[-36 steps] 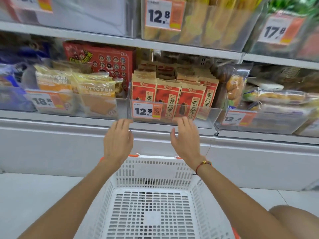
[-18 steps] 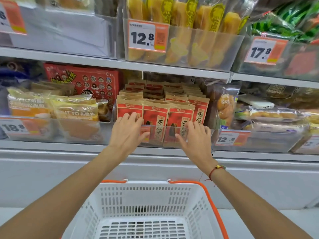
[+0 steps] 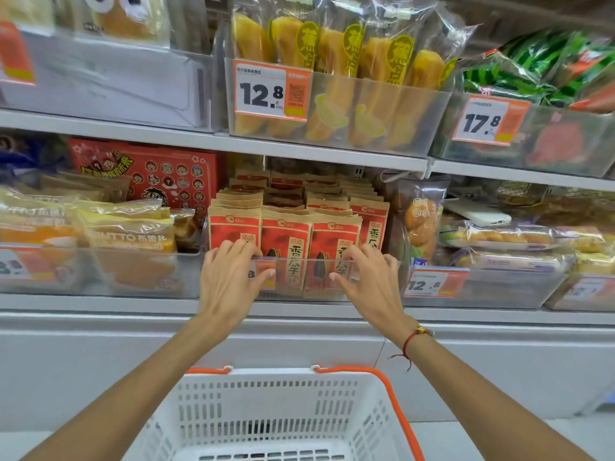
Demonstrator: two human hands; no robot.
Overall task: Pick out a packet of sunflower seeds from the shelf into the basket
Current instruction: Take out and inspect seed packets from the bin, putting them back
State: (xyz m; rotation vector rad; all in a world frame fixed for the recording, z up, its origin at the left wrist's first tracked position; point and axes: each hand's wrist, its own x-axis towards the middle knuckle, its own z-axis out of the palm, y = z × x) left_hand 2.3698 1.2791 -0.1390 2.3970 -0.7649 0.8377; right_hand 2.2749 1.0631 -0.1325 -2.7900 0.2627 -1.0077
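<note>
Red and brown sunflower seed packets (image 3: 286, 247) stand in rows inside a clear plastic bin (image 3: 299, 287) on the middle shelf. My left hand (image 3: 229, 277) holds the bin's front rim at the left, fingers over the rim against the leftmost packet, thumb on the outside of the wall. My right hand (image 3: 369, 281) holds the rim at the right the same way, fingers at the right-hand packets. The white basket (image 3: 283, 387) with orange handles sits below my arms and holds nothing that I can see.
Neighbouring clear bins hold yellow cake packs (image 3: 126, 234) on the left and bread rolls (image 3: 422, 224) on the right. The shelf above (image 3: 299, 144) carries yellow snack bags (image 3: 336, 51) and green watermelon-print bags (image 3: 532, 71). A white ledge (image 3: 100, 344) runs below the shelf.
Both hands have moved forward to the seed bin and their fingers have gone over its front rim. The view has risen and come closer to the shelf.
</note>
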